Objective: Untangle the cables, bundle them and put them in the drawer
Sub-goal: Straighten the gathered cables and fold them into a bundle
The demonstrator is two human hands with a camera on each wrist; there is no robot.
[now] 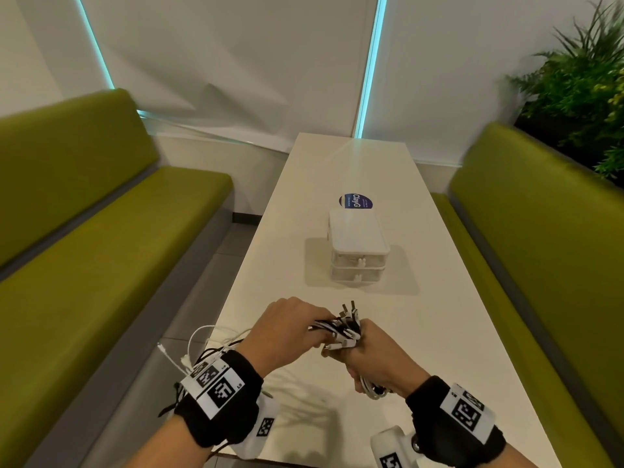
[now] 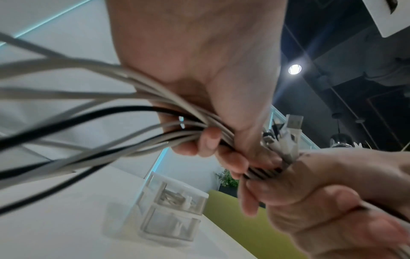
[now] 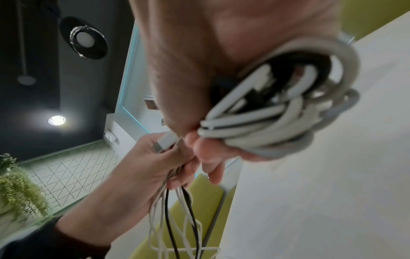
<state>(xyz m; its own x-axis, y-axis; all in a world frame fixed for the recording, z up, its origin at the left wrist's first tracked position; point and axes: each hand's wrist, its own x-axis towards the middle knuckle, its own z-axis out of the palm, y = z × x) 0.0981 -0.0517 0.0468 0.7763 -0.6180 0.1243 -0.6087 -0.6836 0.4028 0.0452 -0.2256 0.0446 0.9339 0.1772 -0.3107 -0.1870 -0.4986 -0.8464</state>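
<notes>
Both hands hold one bunch of white and black cables (image 1: 341,327) above the near end of the table (image 1: 435,332). My left hand (image 1: 287,329) grips the gathered strands (image 2: 155,108), and their loose ends trail off past my left wrist (image 1: 202,346). My right hand (image 1: 378,356) is closed round the coiled part of the bundle (image 3: 288,108), with the plug ends (image 1: 349,315) sticking up between the two hands. A white two-drawer box (image 1: 358,251) stands further up the table, both drawers closed; something white lies in its top drawer (image 2: 177,198).
Green benches (image 1: 101,231) run along both sides of the narrow white table. A round blue sticker (image 1: 356,201) lies behind the drawer box. A plant (image 1: 580,82) stands at the far right. White blinds close off the far end.
</notes>
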